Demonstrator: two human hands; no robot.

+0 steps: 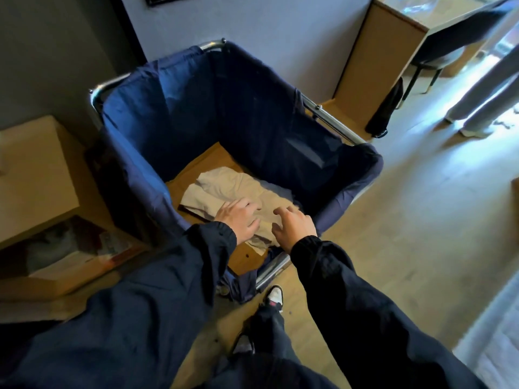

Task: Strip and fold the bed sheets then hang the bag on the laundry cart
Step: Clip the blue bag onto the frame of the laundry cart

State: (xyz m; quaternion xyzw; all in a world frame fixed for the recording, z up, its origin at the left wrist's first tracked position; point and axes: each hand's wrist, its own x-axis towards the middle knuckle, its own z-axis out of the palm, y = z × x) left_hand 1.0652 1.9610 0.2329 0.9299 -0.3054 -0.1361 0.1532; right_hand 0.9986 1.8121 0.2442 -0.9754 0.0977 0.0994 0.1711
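A navy blue fabric bag [196,108] hangs on the chrome frame of a laundry cart [334,120]; its near edge sags below the front bar [271,272]. On the brown board at the cart's bottom lies a beige folded sheet [224,189]. My left hand [238,217] rests flat on the sheet's near end, fingers spread. My right hand [293,224] hovers just to its right over the sheet's edge with fingers apart, holding nothing. Both arms wear dark sleeves.
A light wooden nightstand [33,175] stands left of the cart, with papers on its lower shelf. A wooden desk [393,51] and a chair [438,57] stand at the back right. Another person's legs [483,91] stand far right. My shoe [275,296] is by the cart's front.
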